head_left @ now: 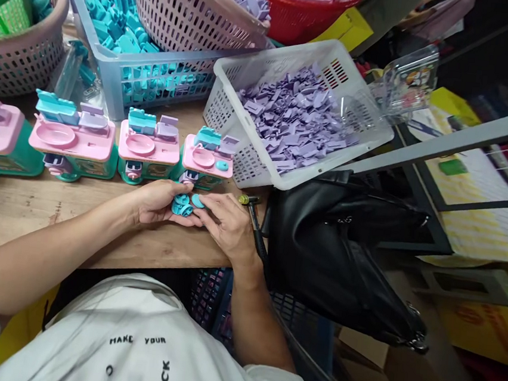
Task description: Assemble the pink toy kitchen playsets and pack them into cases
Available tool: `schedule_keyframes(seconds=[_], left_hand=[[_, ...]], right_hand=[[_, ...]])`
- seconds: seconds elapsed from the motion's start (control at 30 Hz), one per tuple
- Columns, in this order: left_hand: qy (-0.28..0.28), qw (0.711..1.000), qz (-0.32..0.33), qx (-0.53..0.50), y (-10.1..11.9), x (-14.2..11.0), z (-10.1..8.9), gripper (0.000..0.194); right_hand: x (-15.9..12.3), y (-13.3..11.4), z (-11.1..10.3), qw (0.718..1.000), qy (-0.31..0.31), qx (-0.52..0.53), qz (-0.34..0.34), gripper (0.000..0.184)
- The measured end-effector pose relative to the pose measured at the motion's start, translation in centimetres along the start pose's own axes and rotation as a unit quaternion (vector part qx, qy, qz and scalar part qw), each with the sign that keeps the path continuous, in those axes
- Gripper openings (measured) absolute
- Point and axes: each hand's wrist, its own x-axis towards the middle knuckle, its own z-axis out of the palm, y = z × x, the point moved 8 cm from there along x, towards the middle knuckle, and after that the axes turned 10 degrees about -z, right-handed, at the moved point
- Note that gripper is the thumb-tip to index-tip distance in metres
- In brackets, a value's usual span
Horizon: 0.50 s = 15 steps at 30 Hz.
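Several small blue round plastic parts [181, 205] lie cupped in my left hand [156, 201], its fingers curled up around them. Between thumb and fingertips, my right hand [229, 221] pinches one blue disc [197, 200] just beside that handful. Both hands are above the table's front part. Directly behind them stands a toy kitchen unit [207, 161] with a pink top, purple and blue pieces, and a blue oval part [222, 166] on its right side. Further left in the row is a similar unit [149, 146], whose pink top shows no such oval part.
A white basket [247, 145] of purple pieces stands behind to the right. Behind the row is a blue crate [112, 81] full of blue parts. A hammer [255, 220] and a black bag [316, 238] lie right of my hands. The wooden tabletop [22, 213] ends near my body.
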Motion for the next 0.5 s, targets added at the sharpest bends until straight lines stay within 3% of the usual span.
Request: schedule_keyframes(seconds=[0.1,0.27,0.5], left_hand=[[0.009,0.999,0.003,0.051,0.1,0.0,0.0,0.036],[0.025,0.997,0.024,0.064,0.7,0.0,-0.2,0.033],[0.034,0.997,0.030,0.070,0.6,0.3,-0.7,0.032]], right_hand=[[0.4,0.0,-1.3,0.999,0.034,-0.038,-0.013,0.022],[1.7,2.3,-4.7,0.960,0.195,-0.199,0.033,0.022],[3.0,5.1,-2.8,0.968,0.158,-0.193,0.033,0.026]])
